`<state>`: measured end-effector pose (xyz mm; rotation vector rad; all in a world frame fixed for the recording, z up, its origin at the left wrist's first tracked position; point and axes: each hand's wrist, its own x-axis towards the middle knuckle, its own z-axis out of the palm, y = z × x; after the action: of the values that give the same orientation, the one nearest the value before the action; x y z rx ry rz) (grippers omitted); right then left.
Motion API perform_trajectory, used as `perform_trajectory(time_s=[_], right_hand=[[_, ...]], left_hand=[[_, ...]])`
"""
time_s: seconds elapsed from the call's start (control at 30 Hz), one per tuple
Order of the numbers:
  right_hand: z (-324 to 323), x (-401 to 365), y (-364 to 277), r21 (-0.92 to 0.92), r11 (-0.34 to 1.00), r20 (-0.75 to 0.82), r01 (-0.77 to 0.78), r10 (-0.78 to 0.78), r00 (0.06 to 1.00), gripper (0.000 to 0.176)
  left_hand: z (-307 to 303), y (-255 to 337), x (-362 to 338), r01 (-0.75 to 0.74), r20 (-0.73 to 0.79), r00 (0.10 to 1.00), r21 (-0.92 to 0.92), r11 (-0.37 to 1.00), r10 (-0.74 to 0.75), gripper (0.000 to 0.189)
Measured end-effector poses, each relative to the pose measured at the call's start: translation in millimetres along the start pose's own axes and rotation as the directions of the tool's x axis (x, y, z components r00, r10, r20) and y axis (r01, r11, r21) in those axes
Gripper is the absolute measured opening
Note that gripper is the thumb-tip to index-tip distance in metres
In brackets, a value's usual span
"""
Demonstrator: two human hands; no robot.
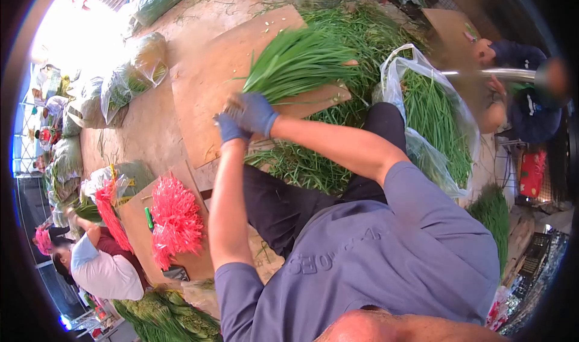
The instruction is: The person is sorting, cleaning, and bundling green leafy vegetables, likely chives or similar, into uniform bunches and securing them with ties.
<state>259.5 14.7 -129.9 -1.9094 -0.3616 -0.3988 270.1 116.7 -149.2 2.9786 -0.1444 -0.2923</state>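
Note:
Both of my hands wear blue-grey gloves and meet at the root end of a bunch of long green leaves (pixel 301 61), which fans out to the upper right over a brown board (pixel 208 88). My right hand (pixel 256 111) is closed round the base of the bunch. Close against it, my left hand (pixel 231 128) is closed too, its fingertips at the stalk ends; what it grips is too small to make out. Small pale bits lie on the board.
Loose greens (pixel 374 34) are heaped beyond and beside the board. An open plastic bag (pixel 473 131) of greens stands at the right. Pink ties (pixel 176 221) and a green marker (pixel 149 218) lie at the lower left. Other people (pixel 105 266) sit at both sides.

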Motion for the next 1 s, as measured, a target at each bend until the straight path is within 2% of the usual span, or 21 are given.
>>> perform_trajectory(time_s=[0.07,0.1,0.17,0.2,0.23,0.3,0.33,0.4,0.43,0.47,0.53,0.57,0.67,0.7,0.73,0.8,0.83,0.9,0.93,0.97,1.0], right_hand=[[-16.6,-7.0,-28.7,0.102,0.994,0.044,0.050,-0.055,0.998,0.017],[-24.4,-6.6,-34.6,0.212,0.977,0.086,-0.021,0.003,0.996,0.017],[-16.5,0.0,-26.2,0.235,0.970,0.157,-0.061,0.024,0.987,0.017],[-8.2,-3.7,-19.4,0.250,0.964,0.186,-0.095,0.048,0.981,0.017],[1.2,-2.5,-6.6,0.276,0.958,0.109,-0.079,0.050,0.993,0.016],[15.1,8.1,19.6,0.322,0.946,-0.042,-0.041,0.058,0.997,0.016],[12.7,14.7,23.9,0.477,0.869,-0.014,-0.134,0.160,0.987,0.016],[10.1,20.8,26.8,0.731,0.611,0.104,-0.303,0.339,0.935,0.016],[6.6,23.5,23.0,0.606,0.730,0.044,-0.315,0.365,0.930,0.017],[9.2,23.9,20.9,0.648,0.689,0.079,-0.325,0.363,0.928,0.017],[23.4,22.5,24.5,0.723,0.599,0.148,-0.344,0.352,0.924,0.018],[29.0,19.0,27.3,0.633,0.653,0.232,-0.416,0.353,0.907,0.021],[45.2,-2.9,17.7,0.404,0.894,0.112,-0.196,0.164,0.980,0.023],[41.6,-10.7,18.8,0.362,0.923,0.073,-0.131,0.112,0.991,0.025],[31.2,-16.6,17.4,0.432,0.865,0.160,-0.255,0.205,0.966,0.025],[4.4,-24.6,18.0,0.526,0.701,0.328,-0.481,0.354,0.876,0.026],[-3.5,-35.6,17.2,0.596,0.694,0.287,-0.404,0.285,0.914,0.026],[-13.3,-55.9,13.5,0.714,0.661,0.194,-0.231,0.131,0.972,0.026],[-18.2,-61.2,14.3,0.628,0.751,0.211,-0.205,0.089,0.973,0.026],[-22.3,-66.2,13.9,0.536,0.827,0.234,-0.171,0.049,0.971,0.026],[-27.1,-70.9,13.5,0.436,0.891,0.260,-0.126,0.009,0.966,0.026]], left_hand=[[-6.3,-55.1,22.4,-0.054,0.112,0.989,-0.326,0.944,0.096,0.038],[3.5,-81.7,32.5,-0.133,0.172,0.964,-0.346,0.929,0.202,0.037],[27.1,-116.2,72.0,-0.299,0.239,0.880,-0.390,0.871,0.410,0.035],[34.2,-117.3,69.7,-0.332,0.191,0.871,-0.450,0.829,0.452,0.036],[40.7,-111.6,63.2,-0.367,0.132,0.861,-0.507,0.780,0.491,0.038],[34.7,-91.8,66.2,-0.214,0.332,0.916,-0.070,0.974,0.225,0.060],[12.8,-61.1,48.6,-0.169,0.228,0.960,-0.002,0.986,0.165,0.066],[-37.2,1.5,-9.7,-0.045,0.007,0.999,0.112,0.993,0.044,0.079],[-4.4,-6.5,-7.4,-0.118,-0.188,0.971,0.150,0.982,0.145,0.088],[23.8,-18.3,-3.4,-0.108,-0.175,0.976,0.117,0.987,0.128,0.087],[26.5,-6.1,-10.9,-0.087,-0.148,0.984,0.055,0.995,0.094,0.085],[24.8,-3.7,-11.1,-0.040,0.011,0.999,-0.060,0.997,0.041,0.075],[111.8,-58.1,22.1,0.041,-0.139,0.987,-0.251,0.967,-0.078,0.062],[113.7,-61.4,21.6,0.042,-0.121,0.990,-0.250,0.967,-0.074,0.058],[99.0,-53.9,16.0,0.043,-0.102,0.992,-0.249,0.968,-0.070,0.055],[46.5,-38.9,8.0,-0.019,0.063,0.998,-0.119,0.993,0.027,0.049],[30.2,-34.4,7.5,-0.081,0.135,0.987,-0.081,0.993,0.091,0.050],[17.0,-36.8,20.6,-0.053,0.225,0.972,-0.095,0.994,0.073,0.051],[8.4,-35.4,25.9,-0.033,0.261,0.964,-0.100,0.994,0.058,0.051],[4.5,-30.2,26.1,-0.041,0.221,0.974,-0.058,0.997,0.053,0.057],[1.4,-32.1,24.4,-0.052,0.224,0.971,-0.116,0.992,0.077,0.059]])
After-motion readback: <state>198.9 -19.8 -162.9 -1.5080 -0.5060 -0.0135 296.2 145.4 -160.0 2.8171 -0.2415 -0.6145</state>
